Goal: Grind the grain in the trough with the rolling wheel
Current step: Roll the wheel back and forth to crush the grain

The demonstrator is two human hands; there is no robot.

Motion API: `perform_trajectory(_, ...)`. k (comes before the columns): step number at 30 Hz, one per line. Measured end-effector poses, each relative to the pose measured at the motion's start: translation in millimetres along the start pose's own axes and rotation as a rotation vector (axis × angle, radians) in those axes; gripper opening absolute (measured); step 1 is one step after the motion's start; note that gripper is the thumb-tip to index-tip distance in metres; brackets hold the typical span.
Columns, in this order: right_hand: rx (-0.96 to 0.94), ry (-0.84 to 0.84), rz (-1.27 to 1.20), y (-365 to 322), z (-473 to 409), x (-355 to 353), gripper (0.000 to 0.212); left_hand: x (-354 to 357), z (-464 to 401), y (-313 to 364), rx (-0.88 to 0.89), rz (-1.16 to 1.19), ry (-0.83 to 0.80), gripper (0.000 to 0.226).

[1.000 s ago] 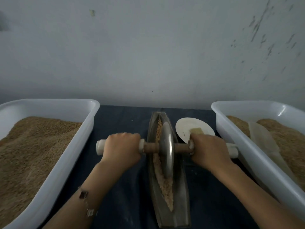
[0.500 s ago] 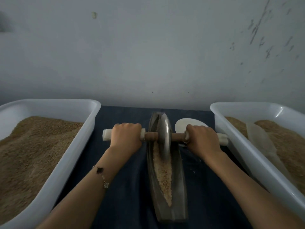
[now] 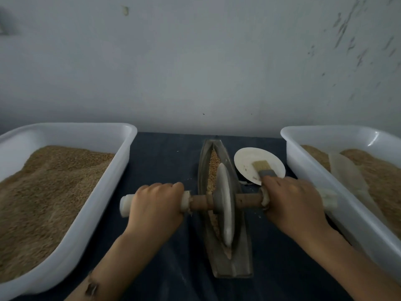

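White tubs [image 3: 121, 146] of tan grain [image 3: 50, 181] — grey wheel [image 3: 224, 205], brown axle [image 3: 200, 202] — navy cloth [image 3: 165, 161].

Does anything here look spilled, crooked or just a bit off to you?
Only small things. A few stray grains lie on the dark cloth just left of the trough, outside it. The white wrap on the wheel's handle looks frayed at its inner end, beside the left hand. Nothing else stands out.

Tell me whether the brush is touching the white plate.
Touching: the head view shows the brush lying on the white plate, bristles flat against it.
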State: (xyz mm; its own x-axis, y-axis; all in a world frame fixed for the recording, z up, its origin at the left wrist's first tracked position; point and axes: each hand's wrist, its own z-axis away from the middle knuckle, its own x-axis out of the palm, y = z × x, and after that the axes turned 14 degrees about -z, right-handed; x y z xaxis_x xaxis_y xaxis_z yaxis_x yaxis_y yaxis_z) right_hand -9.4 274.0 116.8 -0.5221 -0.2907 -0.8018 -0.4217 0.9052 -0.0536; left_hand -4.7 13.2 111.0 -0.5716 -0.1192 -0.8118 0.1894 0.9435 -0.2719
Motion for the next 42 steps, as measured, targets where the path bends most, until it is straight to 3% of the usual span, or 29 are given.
perform_trajectory(4,0.041,-0.021,0.052,16,-35,34,0.028,42,-39,-4,-0.113,-0.088,-0.119,0.027)
perform_trajectory(7,0.077,-0.048,0.127,29,-69,55,0.014,62,-69,-9,-0.170,-0.030,-0.152,0.017)
perform_trajectory(10,0.086,-0.091,0.179,39,-97,64,0.012,69,-99,-17,-0.206,0.037,-0.282,0.010)
perform_trajectory(13,0.110,-0.097,0.182,42,-103,66,0.013,68,-110,-19,-0.200,0.012,-0.309,0.014)
perform_trajectory(17,0.083,-0.034,0.130,28,-72,53,0.022,58,-82,-13,-0.137,-0.060,-0.184,0.015)
perform_trajectory(22,0.006,0.021,0.051,6,-14,11,0.030,18,-26,-10,-0.086,-0.067,-0.240,0.021)
perform_trajectory(28,-0.004,0.087,-0.034,-3,25,-27,0.023,-40,15,-8,-0.017,-0.073,0.046,0.036)
perform_trajectory(35,0.040,0.056,0.001,9,4,8,0.025,10,-4,-8,-0.094,-0.093,-0.087,0.028)
perform_trajectory(39,0.071,0.053,0.035,24,-33,40,0.026,43,-40,-13,-0.107,-0.130,-0.159,0.039)
perform_trajectory(42,0.079,0.035,0.072,36,-70,56,0.028,64,-74,-20,-0.181,-0.088,-0.211,0.032)
